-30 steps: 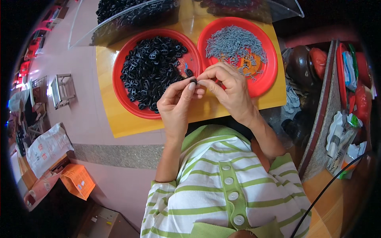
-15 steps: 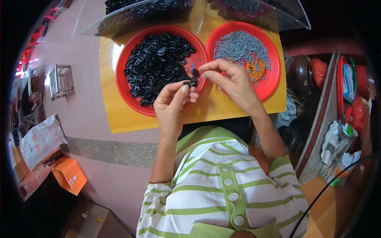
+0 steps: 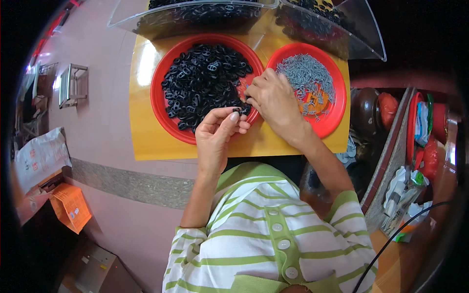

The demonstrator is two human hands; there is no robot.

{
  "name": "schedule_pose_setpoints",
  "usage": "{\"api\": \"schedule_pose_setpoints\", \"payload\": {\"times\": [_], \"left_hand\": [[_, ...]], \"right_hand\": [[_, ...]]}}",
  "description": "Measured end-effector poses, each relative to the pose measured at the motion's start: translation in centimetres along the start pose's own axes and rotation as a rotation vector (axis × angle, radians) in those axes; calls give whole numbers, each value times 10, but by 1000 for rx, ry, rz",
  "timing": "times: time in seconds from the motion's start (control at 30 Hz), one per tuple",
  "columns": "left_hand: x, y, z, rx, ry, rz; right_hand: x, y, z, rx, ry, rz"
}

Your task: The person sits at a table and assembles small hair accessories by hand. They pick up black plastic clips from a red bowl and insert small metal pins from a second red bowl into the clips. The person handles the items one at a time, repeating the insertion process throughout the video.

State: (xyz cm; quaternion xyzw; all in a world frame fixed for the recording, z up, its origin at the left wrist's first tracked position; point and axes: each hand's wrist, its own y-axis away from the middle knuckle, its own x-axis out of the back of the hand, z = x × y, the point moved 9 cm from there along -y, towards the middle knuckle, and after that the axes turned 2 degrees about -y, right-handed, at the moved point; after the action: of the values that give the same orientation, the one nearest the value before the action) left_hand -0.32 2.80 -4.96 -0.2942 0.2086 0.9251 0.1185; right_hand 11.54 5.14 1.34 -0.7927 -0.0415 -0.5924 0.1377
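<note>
My left hand (image 3: 218, 133) is closed, its thumb and fingers pinching a small black plastic piece (image 3: 238, 110) over the near right rim of a red plate. That red plate (image 3: 157, 99) carries a heap of black plastic pieces (image 3: 202, 80) with oval holes. Just beyond the left fingertips, my right hand (image 3: 277, 101) is curled with its fingertips pressed together; whatever they hold is hidden. Behind the right hand, a second red plate (image 3: 340, 84) bears a pile of small grey screw-like parts (image 3: 307, 71).
Both plates stand on a yellow board (image 3: 168, 152). At its far side are clear plastic bins (image 3: 312, 24) filled with black pieces. On the right, a ledge (image 3: 386, 171) runs alongside bags and containers. A metal stool (image 3: 73, 85) stands on the floor to the left.
My right hand has turned over, its fingers curling down near the left fingertips, where they were pinched and raised before. My left hand keeps its pinch. The whole view has shifted slightly.
</note>
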Motion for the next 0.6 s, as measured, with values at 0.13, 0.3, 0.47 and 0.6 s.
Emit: {"api": "schedule_pose_setpoints", "payload": {"times": [0.13,0.3,0.47,0.6], "left_hand": [[-1,-1,1,-15,17,-16],[0,1,3,-28,-20,17],[-14,-2,1,-20,-111,-6],[-23,-4,-2,-35,-132,-22]], "right_hand": [[7,-5,1,-20,-114,10],[12,11,34,-321,-743,71],[-12,43,57,-533,-1298,117],[-14,57,54,-601,-1497,170]]}}
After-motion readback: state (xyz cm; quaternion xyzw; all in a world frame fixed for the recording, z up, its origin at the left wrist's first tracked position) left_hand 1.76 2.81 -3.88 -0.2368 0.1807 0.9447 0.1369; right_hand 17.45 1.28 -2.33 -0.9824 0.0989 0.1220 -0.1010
